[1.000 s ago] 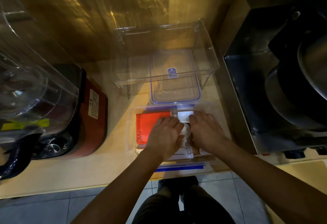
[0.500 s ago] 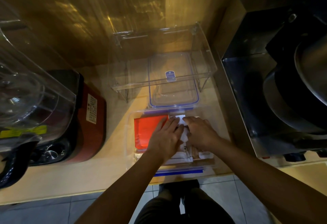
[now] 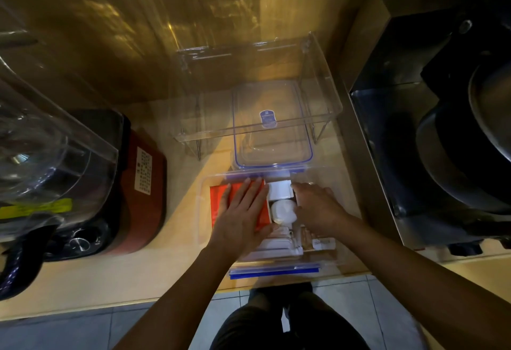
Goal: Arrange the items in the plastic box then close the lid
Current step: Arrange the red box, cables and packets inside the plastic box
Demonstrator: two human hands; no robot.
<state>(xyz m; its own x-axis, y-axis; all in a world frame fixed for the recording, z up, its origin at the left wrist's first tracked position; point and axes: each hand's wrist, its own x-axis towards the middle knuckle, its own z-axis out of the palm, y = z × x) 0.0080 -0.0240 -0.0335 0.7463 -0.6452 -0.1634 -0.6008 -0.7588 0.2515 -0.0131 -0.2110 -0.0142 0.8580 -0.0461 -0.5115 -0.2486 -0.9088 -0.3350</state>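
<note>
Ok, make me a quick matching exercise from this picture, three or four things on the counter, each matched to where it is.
Things:
1. red packet
2. lid
3. left hand
4. blender jug

Places:
A. far left of the counter
B. left side of the plastic box
C. flat on the red packet
D. behind the box, under the clear shelf

Pairs: 1-B, 2-D, 3-C, 4-A

Lid (image 3: 272, 131) behind plastic box (image 3: 203, 211)

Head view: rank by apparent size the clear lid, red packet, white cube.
1. clear lid, largest.
2. red packet, partly hidden under the left hand, so its rank is less sure.
3. white cube, smallest.
</note>
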